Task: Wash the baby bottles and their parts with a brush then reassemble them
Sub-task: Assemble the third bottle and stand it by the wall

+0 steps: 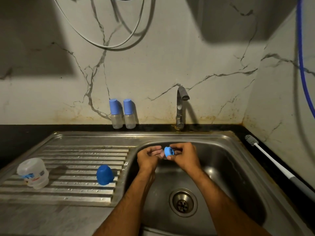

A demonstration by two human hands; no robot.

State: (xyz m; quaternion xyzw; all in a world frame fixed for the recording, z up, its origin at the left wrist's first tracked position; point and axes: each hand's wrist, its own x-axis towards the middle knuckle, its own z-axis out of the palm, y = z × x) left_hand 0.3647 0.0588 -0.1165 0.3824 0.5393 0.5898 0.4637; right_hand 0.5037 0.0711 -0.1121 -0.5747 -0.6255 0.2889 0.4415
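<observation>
Drain (pixel 183 202) nearest; brush (pixel 265 155) right; cap (pixel 104 174) on drainboard (pixel 68 193).

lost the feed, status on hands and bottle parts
Both hands over sink, fingers pinching blue ring. Brush idle on counter. Nothing in the way.

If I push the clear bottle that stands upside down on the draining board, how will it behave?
The clear bottle looks empty, so it is probably light and would move easily. It stands on its narrow neck across the wet ridges of the draining board, so a push may tip it rather than slide it. Once on its round side, it would likely roll.
</observation>
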